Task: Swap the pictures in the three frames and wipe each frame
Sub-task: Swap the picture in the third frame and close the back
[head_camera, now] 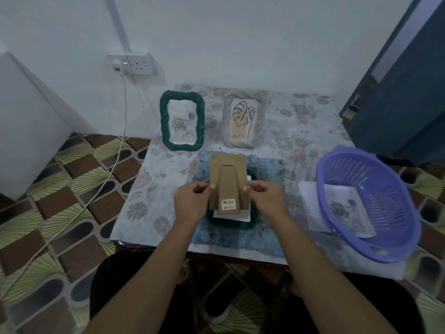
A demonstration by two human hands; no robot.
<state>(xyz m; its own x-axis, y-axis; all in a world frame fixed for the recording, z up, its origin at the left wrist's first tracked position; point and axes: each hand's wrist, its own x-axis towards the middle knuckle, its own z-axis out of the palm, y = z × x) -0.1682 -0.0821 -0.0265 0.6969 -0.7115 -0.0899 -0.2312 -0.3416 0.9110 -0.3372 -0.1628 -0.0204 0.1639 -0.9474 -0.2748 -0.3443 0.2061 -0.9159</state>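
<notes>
**Floral counter, backing board up in both hands**

White wall behind, patterned floor below. Left hand pinches the brown board's left edge, thumb on top and fingers curled. Right hand clamps the right edge the same way. Both forearms reach in from below, side by side. The board hangs tilted over a dark green frame lying on a blue cloth. Behind stand a green frame and a pale leaf-picture frame. Purple basket sits right.
</notes>
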